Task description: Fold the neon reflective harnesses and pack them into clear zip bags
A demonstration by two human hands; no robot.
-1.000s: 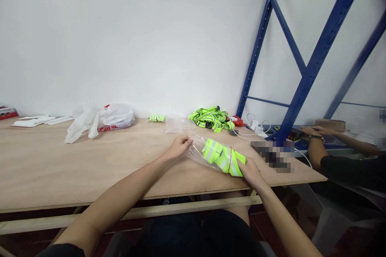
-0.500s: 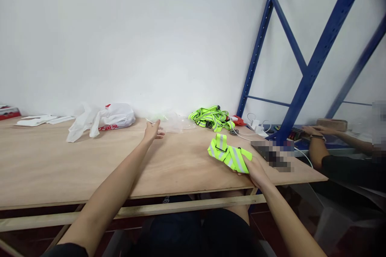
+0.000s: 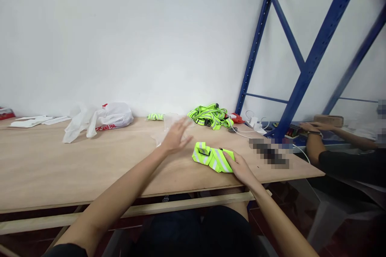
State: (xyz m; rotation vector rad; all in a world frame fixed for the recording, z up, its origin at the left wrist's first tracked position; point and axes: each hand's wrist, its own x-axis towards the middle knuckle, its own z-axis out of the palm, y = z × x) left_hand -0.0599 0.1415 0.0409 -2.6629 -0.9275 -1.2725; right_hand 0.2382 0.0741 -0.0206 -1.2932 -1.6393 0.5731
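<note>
My right hand [image 3: 240, 167] grips the right end of a folded reflective strap vest [image 3: 215, 160], neon yellow with silver stripes and a black buckle, at the table's front. Its fingers are partly hidden behind the bundle. Above the table, to the left of it, my left hand [image 3: 175, 137] is open with fingers spread, a little blurred by motion. Just behind my left hand lies a clear plastic bag [image 3: 169, 120], partly covered by the fingers. A rolled yellow reflective bundle [image 3: 155, 117] rests near the wall. Further right is a loose heap of reflective straps [image 3: 208, 116] with black buckles.
On the wooden table [image 3: 90, 168] are a white plastic bag [image 3: 116, 115], white sheets [image 3: 31, 121], a red item [image 3: 238, 118], a white charger with cable [image 3: 255, 123] and a pixelated dark object [image 3: 268, 153]. A blue rack [image 3: 304, 66] stands right. Another person's arm [image 3: 313, 144] reaches beyond it.
My left hand has drawn back rightward and nearer from the wall side, uncovering the rolled bundle. My right hand has shifted the folded vest left and laid it flatter.
</note>
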